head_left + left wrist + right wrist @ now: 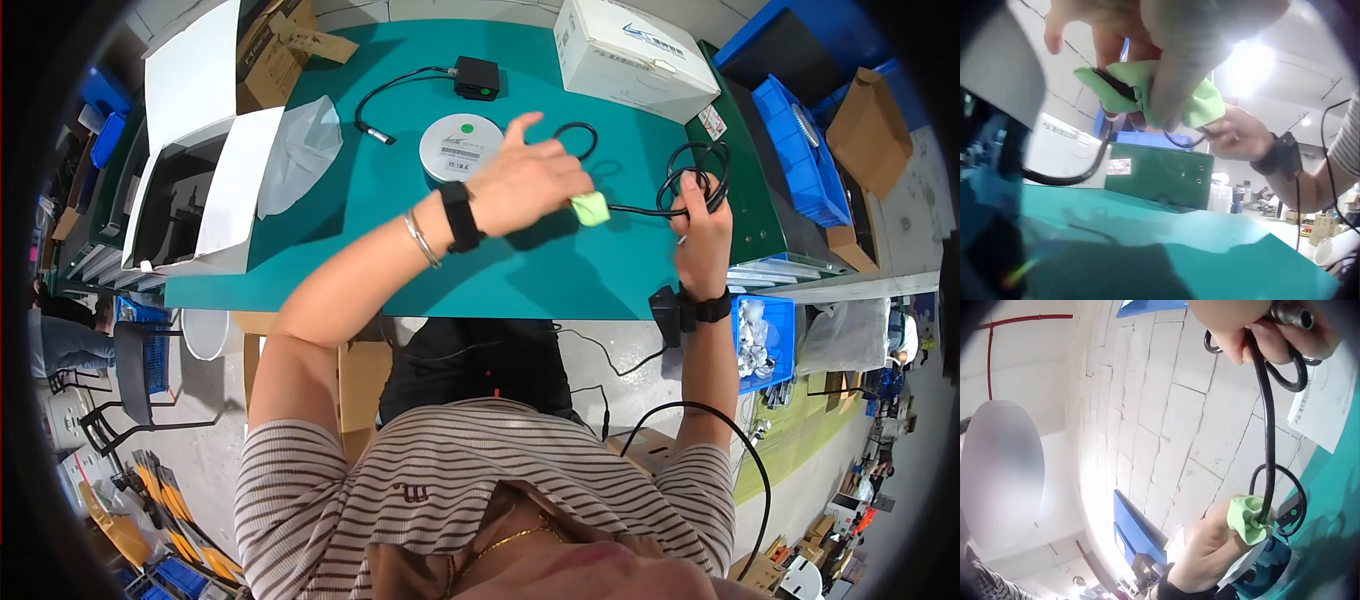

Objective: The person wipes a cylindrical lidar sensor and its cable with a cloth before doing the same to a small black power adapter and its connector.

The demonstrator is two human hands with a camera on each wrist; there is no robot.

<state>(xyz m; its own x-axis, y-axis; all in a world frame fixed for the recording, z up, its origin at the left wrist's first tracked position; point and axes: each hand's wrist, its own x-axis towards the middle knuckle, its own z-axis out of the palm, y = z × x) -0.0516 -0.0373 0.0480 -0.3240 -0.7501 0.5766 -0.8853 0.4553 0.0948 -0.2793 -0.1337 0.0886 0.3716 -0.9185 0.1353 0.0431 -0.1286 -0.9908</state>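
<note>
- Step in hand, as I judge it: wiping the thin, round-sectioned black cable (1269, 425) with the soft pale green cloth (591, 208), over the teal tabletop (640, 280).
- Taking the round white-topped unit (440, 150) as the clock's centre, the cloth is at 4 o'clock, wrapped about the cable.
- Left hand (525, 188): thumb and fingers pinch the cloth around the cable; one outer finger sticks out.
- Right hand (706, 230), between 3 and 4 o'clock: fingers curl round gathered cable loops, a silver metal connector (1301, 318) beside them.
- The next move probably calls for a light pinch sliding along the cable while the right hand keeps it taut.
- Counted: one cloth; one round unit; one small black box (476, 72) at 12 o'clock, with one short lead; one clear plastic bag (300, 160) at 9; two white cartons, one open (190, 70) at 9, one closed (610, 70) at 2.
- Where the cable's far end goes, I cannot tell.
</note>
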